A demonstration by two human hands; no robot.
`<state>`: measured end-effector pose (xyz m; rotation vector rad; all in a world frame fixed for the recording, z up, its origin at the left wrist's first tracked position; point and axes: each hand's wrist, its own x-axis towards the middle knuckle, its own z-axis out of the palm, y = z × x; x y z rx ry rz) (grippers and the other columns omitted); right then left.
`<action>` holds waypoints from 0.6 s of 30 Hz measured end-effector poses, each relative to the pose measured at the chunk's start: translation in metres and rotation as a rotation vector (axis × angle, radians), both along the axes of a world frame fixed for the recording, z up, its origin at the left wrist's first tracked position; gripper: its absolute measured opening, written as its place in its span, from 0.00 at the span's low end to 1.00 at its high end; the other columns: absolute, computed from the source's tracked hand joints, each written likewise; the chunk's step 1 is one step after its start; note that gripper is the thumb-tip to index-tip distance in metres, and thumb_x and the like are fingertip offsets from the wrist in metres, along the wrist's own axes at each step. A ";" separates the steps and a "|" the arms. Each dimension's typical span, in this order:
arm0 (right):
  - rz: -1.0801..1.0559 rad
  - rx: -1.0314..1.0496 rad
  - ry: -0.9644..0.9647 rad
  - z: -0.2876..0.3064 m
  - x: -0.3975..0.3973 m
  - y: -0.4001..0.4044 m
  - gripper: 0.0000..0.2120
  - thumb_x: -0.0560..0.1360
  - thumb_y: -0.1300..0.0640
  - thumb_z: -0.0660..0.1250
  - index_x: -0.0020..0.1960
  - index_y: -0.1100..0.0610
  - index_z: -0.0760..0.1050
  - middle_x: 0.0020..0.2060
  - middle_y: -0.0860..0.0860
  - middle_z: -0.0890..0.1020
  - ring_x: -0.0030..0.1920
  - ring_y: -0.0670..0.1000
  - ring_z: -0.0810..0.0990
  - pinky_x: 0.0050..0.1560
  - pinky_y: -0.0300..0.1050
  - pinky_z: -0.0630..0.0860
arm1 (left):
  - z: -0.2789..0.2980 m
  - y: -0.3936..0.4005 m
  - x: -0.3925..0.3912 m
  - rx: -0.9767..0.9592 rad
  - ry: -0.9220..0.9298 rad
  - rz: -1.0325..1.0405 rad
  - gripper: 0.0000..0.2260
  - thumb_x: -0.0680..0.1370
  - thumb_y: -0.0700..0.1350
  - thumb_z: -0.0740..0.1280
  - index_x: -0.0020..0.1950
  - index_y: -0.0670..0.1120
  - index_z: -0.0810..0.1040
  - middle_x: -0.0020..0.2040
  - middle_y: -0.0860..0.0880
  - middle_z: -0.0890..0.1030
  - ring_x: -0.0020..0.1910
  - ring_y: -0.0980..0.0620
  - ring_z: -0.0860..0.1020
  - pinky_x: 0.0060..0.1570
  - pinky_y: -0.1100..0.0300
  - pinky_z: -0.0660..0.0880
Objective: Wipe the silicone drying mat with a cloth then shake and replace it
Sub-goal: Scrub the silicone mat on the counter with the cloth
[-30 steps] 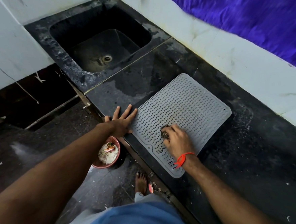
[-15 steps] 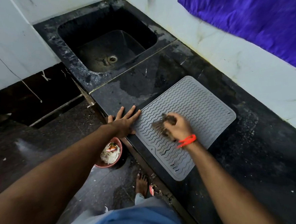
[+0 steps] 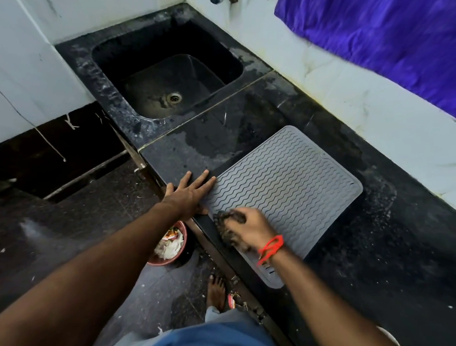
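Head cam: right hand (image 3: 248,229) grips cloth (image 3: 226,221) on mat (image 3: 298,184); left hand (image 3: 189,193) flat, fingers spread, at mat's edge.

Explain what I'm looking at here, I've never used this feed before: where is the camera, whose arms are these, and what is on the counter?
There is no machine: the camera sits on a person's head and looks down, so the two arms are that person's own. The left hand lies flat, fingers straight, on the dark counter at the edge of the grey silicone mat. The right hand, with a red thread at the wrist, grips a dark cloth pressed on the near part of the mat. The mat lies flat on the counter. Beyond it is a dark sink. On the floor below the counter edge stands a reddish bowl of scraps.
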<state>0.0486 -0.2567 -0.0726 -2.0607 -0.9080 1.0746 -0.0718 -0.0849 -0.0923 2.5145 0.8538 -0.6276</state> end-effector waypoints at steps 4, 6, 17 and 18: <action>-0.243 0.062 -0.056 0.020 0.077 0.034 0.07 0.74 0.57 0.70 0.52 0.51 0.79 0.41 0.53 0.84 0.34 0.53 0.82 0.35 0.50 0.79 | 0.000 -0.005 -0.005 0.036 -0.036 0.084 0.45 0.77 0.56 0.68 0.80 0.55 0.38 0.80 0.52 0.35 0.79 0.45 0.39 0.71 0.34 0.53; -0.341 0.078 -0.229 0.023 0.110 0.055 0.14 0.73 0.56 0.69 0.59 0.54 0.79 0.43 0.52 0.84 0.35 0.51 0.80 0.38 0.38 0.76 | -0.001 -0.008 -0.007 0.048 -0.049 0.138 0.46 0.77 0.57 0.68 0.80 0.53 0.37 0.80 0.51 0.34 0.79 0.44 0.38 0.71 0.35 0.53; -0.037 -0.046 -0.386 -0.010 -0.003 0.049 0.09 0.71 0.54 0.66 0.46 0.58 0.79 0.41 0.58 0.83 0.45 0.58 0.80 0.46 0.49 0.76 | -0.007 -0.008 -0.009 0.104 -0.060 0.165 0.46 0.76 0.60 0.67 0.81 0.50 0.39 0.80 0.53 0.37 0.80 0.46 0.40 0.71 0.37 0.54; 0.011 -0.042 -0.333 -0.011 -0.022 0.044 0.08 0.70 0.55 0.67 0.44 0.59 0.79 0.39 0.58 0.83 0.43 0.59 0.80 0.43 0.49 0.75 | -0.007 -0.008 -0.009 0.122 -0.060 0.157 0.45 0.76 0.60 0.66 0.81 0.49 0.39 0.80 0.52 0.38 0.80 0.46 0.41 0.71 0.38 0.55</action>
